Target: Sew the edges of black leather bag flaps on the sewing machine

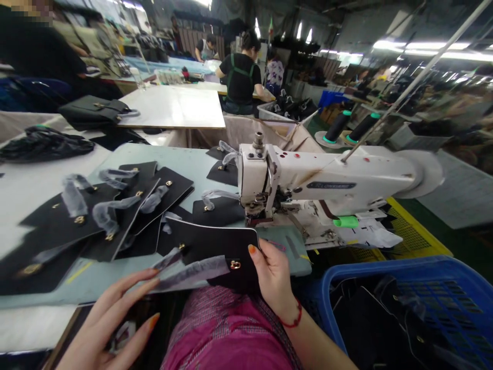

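Observation:
A black bag panel with a pale edge lies in front of me, partly over the table's near edge. Its handle, wrapped in clear plastic film, hangs from gold-coloured rings. My right hand pinches the panel's right end, thumb on top and fingers behind. My left hand has its fingers stretched out, the tips at the wrapped handle's left end. Just beyond the panel stands a white sewing machine, its needle area partly hidden. Several similar black panels with wrapped handles are piled at the left.
A blue plastic basket with black pieces stands at my right. Beside the machine is a yellow crate. Two black thread cones stand behind it. A black handbag sits at the back left. Other people work at tables farther off.

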The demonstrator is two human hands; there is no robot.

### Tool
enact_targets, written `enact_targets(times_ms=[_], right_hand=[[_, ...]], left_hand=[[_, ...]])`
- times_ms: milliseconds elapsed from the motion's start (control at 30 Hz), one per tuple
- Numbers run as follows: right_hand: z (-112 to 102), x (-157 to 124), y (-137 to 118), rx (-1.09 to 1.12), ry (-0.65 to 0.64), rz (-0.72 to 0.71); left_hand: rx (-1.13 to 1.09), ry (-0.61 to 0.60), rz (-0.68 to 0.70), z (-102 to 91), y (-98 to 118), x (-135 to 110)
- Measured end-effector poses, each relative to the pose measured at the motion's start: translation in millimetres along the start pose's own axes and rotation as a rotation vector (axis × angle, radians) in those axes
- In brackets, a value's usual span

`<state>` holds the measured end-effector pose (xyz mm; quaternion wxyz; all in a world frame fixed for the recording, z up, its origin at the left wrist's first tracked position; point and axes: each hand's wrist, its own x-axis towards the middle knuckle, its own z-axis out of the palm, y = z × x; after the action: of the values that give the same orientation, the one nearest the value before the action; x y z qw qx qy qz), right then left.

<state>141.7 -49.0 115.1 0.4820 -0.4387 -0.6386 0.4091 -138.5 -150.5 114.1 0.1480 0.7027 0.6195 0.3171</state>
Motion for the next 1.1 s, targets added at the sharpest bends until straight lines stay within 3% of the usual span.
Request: enact_targets(times_ms=[100, 167, 300, 400, 500, 667, 733, 800, 900, 967, 1033, 1100], right_hand=[[12, -3, -9, 0.009, -0.072, -0.031], [23, -8, -14, 0.023, -0.205, -0.051], [39, -19, -11, 0.062, -0.450, -0.099], [46, -20, -2, 0.110, -0.517, -0.101], [56, -17, 4, 0.101, -0.571, -0.161], [82, -13, -3, -0.191, -0.556, -0.385], [86, -8, -14, -0.315, -0.542, -0.476], [82, 1, -31, -0.415, -0.612, -0.571], [55, 25, -59, -0.505, -0.791, -0.673], [27, 44, -70, -0.511, -0.845, -0.659], [-4, 58, -70, -0.474, -0.752, -0.567], [-32, 63, -62, -0.429, -0.533, -0.406]], left_hand=[[-0.089, -0.037, -0.004, 28.2, 13, -2], [-0.202, -0.062, -0.016, 56.1, 25, -6], [-0.518, 0.048, -0.100, 103.2, 41, -18], [-0.718, 0.092, -0.251, 114.3, 42, -28], [-0.781, 0.144, -0.354, 111.6, 39, -34], [-0.587, 0.280, -0.520, 91.4, 29, -25], [-0.449, 0.293, -0.444, 70.6, 23, -18], [-0.281, 0.238, -0.253, 40.4, 17, -13], [-0.076, 0.019, 0.008, -13.1, 10, -14], [-0.041, -0.073, 0.033, -43.2, 5, -19], [-0.098, -0.050, -0.054, -61.5, -2, -26], [-0.250, 0.053, -0.262, -65.6, -9, -30]])
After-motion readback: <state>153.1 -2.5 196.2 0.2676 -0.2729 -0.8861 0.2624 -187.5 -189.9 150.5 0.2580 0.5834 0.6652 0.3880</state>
